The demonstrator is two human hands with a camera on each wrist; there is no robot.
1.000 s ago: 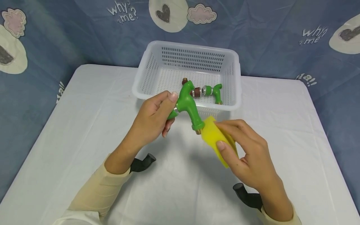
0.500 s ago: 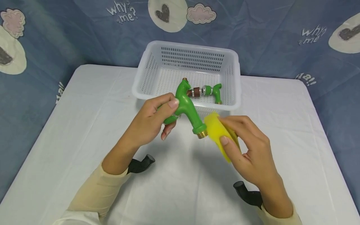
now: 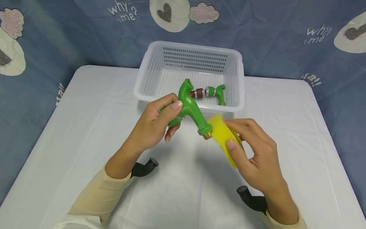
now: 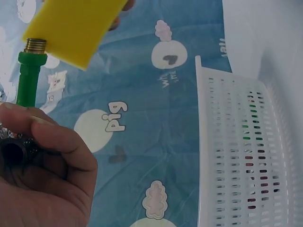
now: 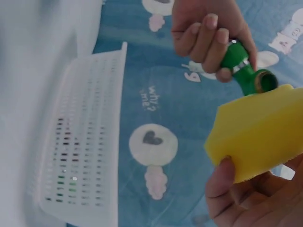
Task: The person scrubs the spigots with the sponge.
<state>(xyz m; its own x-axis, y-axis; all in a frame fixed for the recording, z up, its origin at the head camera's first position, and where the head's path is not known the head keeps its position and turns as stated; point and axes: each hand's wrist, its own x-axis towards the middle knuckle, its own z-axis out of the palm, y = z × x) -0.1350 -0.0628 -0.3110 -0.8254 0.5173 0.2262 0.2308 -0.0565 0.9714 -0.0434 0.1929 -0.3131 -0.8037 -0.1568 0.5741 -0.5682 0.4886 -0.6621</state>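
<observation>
In the head view my left hand (image 3: 154, 124) grips a green tap (image 3: 192, 108) by its handle end, thumb on top. The tap's spout slants down to the right and ends in a brass thread (image 3: 207, 136). My right hand (image 3: 257, 156) pinches a yellow sponge (image 3: 224, 136) between thumb and fingers. The sponge's edge lies against the spout end, and the left wrist view shows the sponge (image 4: 78, 33) right at the brass thread (image 4: 36, 45). In the right wrist view the sponge (image 5: 258, 135) partly covers the tap's mouth. The left palm hides part of the tap.
A white perforated basket (image 3: 240, 79) stands behind the hands at the back of the white-covered table (image 3: 100, 95). Inside lie a smaller green tap (image 3: 220, 94) and a brown-and-silver fitting (image 3: 199, 93). A blue patterned cloth (image 3: 257, 41) hangs behind the table.
The spout end and the sponge have both shifted slightly to the right over the last second, and more brass thread shows. Both hands keep their hold.
</observation>
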